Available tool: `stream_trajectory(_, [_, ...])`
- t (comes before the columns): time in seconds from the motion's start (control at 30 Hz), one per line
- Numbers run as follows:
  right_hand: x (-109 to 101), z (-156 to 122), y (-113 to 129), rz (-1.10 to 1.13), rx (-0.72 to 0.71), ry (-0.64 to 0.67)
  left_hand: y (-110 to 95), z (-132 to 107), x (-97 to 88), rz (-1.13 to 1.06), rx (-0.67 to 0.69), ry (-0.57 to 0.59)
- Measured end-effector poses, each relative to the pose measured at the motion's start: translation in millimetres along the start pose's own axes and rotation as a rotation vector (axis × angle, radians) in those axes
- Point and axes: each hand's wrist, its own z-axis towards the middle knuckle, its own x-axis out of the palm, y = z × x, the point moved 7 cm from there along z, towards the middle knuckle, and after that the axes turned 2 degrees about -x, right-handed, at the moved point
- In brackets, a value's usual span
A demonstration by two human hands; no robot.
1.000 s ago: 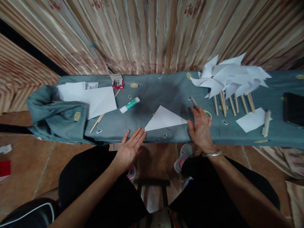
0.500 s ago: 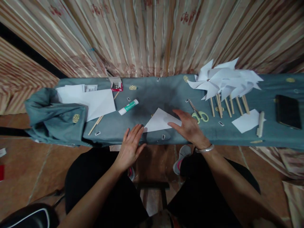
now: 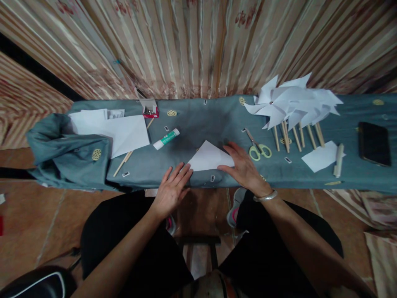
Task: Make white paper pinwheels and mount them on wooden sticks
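A white paper folded into a triangle (image 3: 207, 157) lies near the front edge of a narrow table under a blue-grey cloth (image 3: 201, 120). My left hand (image 3: 172, 188) is open, fingers stretched toward the triangle's left corner and touching it. My right hand (image 3: 243, 167) lies flat and open on the triangle's right part, a silver bangle on its wrist. Green-handled scissors (image 3: 259, 150) rest just right of that hand.
A glue stick (image 3: 166, 138), white sheets (image 3: 118, 130), a wooden stick (image 3: 124, 161) and a small red box (image 3: 150, 110) lie to the left. Several white paper pinwheels on sticks (image 3: 291, 107), a paper piece (image 3: 321, 156), a white roll (image 3: 338, 159) and a black phone (image 3: 374, 142) lie to the right. Curtains hang behind.
My right hand slid left from beside the scissors onto the triangle's right part. My left hand moved up to the triangle's left corner.
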Motion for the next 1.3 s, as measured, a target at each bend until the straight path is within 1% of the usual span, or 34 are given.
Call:
stream_trajectory(0.17, [-29,-21,-26,-0.065,0.082,-0.065,21,-24,-10.1,0.045,-0.05,-0.057])
stream_trajectory(0.3, [-46,-25,-29,-0.114,0.111,-0.113,28,-31,-18.6,-0.009,-0.06,-0.14])
stream_trajectory(0.37, [-46,-22,-24,-0.068,0.091,-0.135,28,-26,-24.3,-0.075,-0.075,-0.214])
stream_trajectory(0.43, [-39,-18,-16,-0.001,0.055,-0.132,28,-17,-27.8,-0.152,-0.101,-0.267])
stream_trajectory(0.53, [-23,-12,-5,0.015,0.031,-0.104,24,4,-23.7,-0.255,-0.126,-0.246])
stream_trajectory(0.63, [-14,-8,0,0.044,0.044,-0.103,21,20,-17.4,-0.278,-0.126,-0.227])
stream_trajectory(0.73, [-16,-7,2,0.12,0.075,-0.141,23,27,-13.2,-0.301,-0.147,-0.246])
stream_trajectory(0.9, [-28,-4,7,0.242,0.109,-0.202,19,32,-13.7,-0.363,-0.148,-0.314])
stream_trajectory(0.97, [-37,-3,11,0.26,0.102,-0.241,16,37,-17.1,-0.376,-0.15,-0.34])
stream_trajectory(1.03, [-50,-3,19,0.236,0.073,-0.311,12,43,-23.1,-0.378,-0.145,-0.37])
stream_trajectory(1.1, [-64,-5,31,0.155,0.012,-0.378,6,50,-32.6,-0.356,-0.113,-0.428])
stream_trajectory(1.17, [-73,-8,47,0.031,-0.079,-0.407,-4,54,-44.6,-0.295,-0.055,-0.521])
stream_trajectory(1.23, [-73,-13,65,-0.105,-0.181,-0.405,-16,57,-54.2,-0.213,0.0,-0.602])
stream_trajectory(1.3, [-67,-18,81,-0.215,-0.255,-0.392,-29,58,-59.5,-0.14,0.039,-0.647])
